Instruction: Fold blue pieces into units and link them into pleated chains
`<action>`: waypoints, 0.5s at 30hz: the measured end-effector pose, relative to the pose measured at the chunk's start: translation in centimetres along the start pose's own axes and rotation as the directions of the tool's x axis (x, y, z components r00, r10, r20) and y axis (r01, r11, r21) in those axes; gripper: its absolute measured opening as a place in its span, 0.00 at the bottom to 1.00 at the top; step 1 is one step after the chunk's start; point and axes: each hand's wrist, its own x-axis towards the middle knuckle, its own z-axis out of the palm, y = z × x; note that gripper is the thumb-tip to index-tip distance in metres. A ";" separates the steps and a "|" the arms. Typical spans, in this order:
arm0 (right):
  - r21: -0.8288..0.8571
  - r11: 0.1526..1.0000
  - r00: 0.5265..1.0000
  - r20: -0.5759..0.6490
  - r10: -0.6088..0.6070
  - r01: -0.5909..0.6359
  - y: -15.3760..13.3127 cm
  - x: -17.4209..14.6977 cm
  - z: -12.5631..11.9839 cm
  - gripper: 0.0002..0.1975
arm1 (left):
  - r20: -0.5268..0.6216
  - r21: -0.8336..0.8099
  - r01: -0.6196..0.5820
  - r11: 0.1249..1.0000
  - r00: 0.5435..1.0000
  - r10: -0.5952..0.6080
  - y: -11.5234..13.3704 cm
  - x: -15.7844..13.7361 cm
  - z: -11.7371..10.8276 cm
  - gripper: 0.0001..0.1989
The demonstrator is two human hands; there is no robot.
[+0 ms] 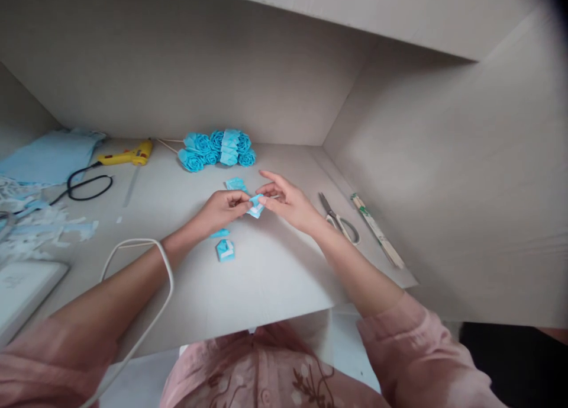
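Between my two hands, over the middle of the table, is a small folded piece of blue and white paper-like material (255,207). My left hand (225,209) pinches its left side between thumb and fingers. My right hand (286,198) has its thumb and a finger on the right side, with the index finger raised away. Just behind the hands lies another blue folded piece (236,185). Nearer to me rest a blue and white folded piece (225,250) and a thin blue piece (219,233) partly hidden by my left wrist.
Blue paper flowers (199,150) on sticks lie at the back. A yellow glue gun (128,154) with a black cord, blue sheets (48,153) and white scraps (48,233) are left. Scissors (338,219) and a wrapped stick bundle (377,230) lie right. A white cable (166,278) crosses my left forearm.
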 end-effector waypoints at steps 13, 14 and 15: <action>0.245 0.969 0.997 -0.077 0.029 -0.009 2.4 1.7 2.1 0.23 | -0.056 -0.035 0.080 0.996 0.995 -0.082 0.0 0.1 -0.2 0.16; 0.281 0.960 0.996 -0.080 0.038 -0.014 2.6 1.5 2.3 0.23 | -0.057 -0.036 0.088 0.995 0.994 -0.090 -0.2 0.2 -0.2 0.15; 0.325 0.945 0.996 -0.075 0.049 -0.022 2.8 1.3 2.4 0.23 | -0.059 -0.040 0.091 0.995 0.994 -0.094 -0.3 0.2 -0.2 0.15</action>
